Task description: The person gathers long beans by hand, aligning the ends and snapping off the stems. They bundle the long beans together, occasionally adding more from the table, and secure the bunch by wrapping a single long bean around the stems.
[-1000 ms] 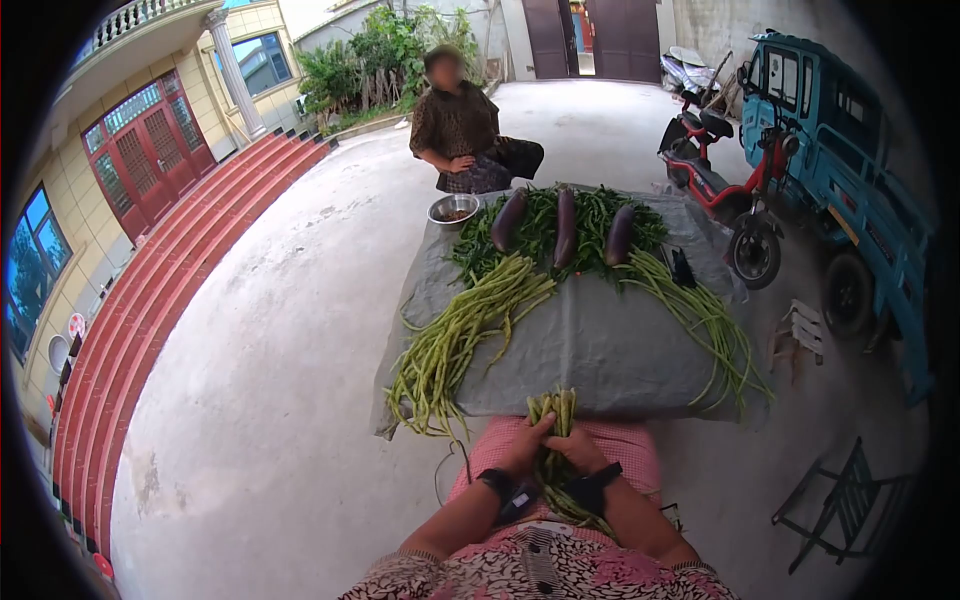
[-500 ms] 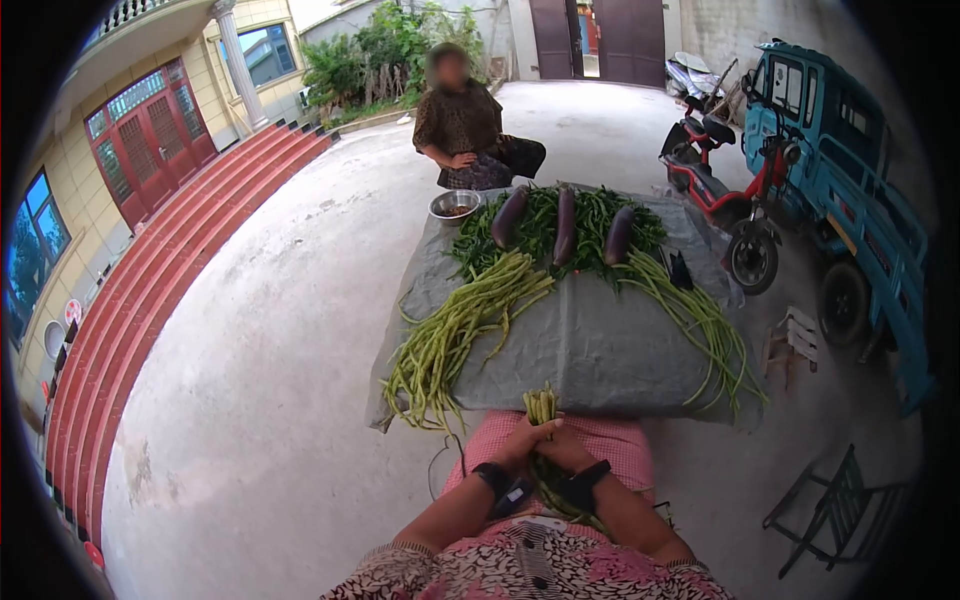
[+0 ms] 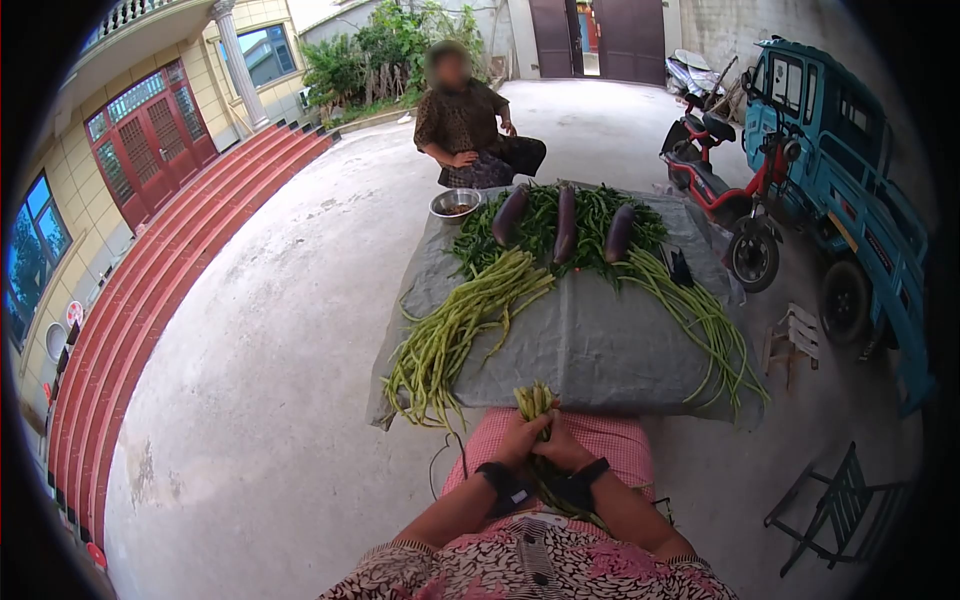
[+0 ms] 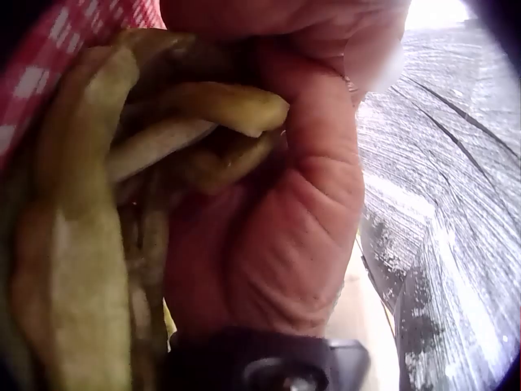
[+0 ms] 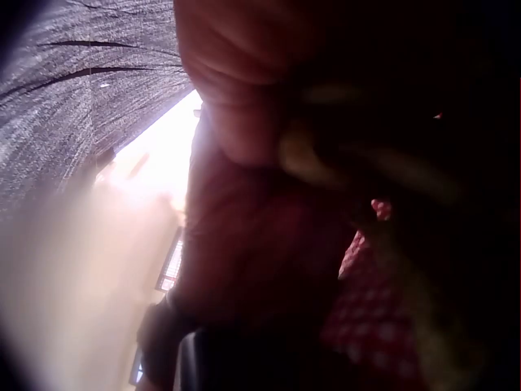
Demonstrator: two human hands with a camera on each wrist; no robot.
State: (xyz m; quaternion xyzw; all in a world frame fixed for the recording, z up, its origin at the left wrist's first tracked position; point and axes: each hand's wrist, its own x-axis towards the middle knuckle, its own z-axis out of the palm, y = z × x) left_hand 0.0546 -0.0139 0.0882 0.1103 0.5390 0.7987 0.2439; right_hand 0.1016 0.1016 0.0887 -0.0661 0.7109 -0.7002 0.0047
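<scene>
Both hands grip one bundle of long green beans (image 3: 532, 400) over the lap, just in front of the table edge. The left hand (image 3: 520, 440) wraps the bundle from the left, its thumb near the bean tips. Close against it, the right hand (image 3: 565, 446) holds the same bundle from the right. Bean tips stick out above the fists, and the rest hangs down between the forearms. In the left wrist view, pale beans (image 4: 81, 228) run past the left palm (image 4: 285, 244). The right wrist view is dark, with the right hand (image 5: 252, 179) partly in shadow.
A grey sheet (image 3: 600, 340) covers the table. On it lie a long bean pile (image 3: 450, 340), a smaller one (image 3: 705, 330), green peppers (image 3: 585, 225), eggplants (image 3: 565, 225) and a metal bowl (image 3: 455, 205). A person (image 3: 460, 125) sits opposite. A folding stool (image 3: 845, 510) stands at right.
The hands and bean bundle have shifted slightly left, and the bean tips now lean left. The person opposite has raised one hand from the lap.
</scene>
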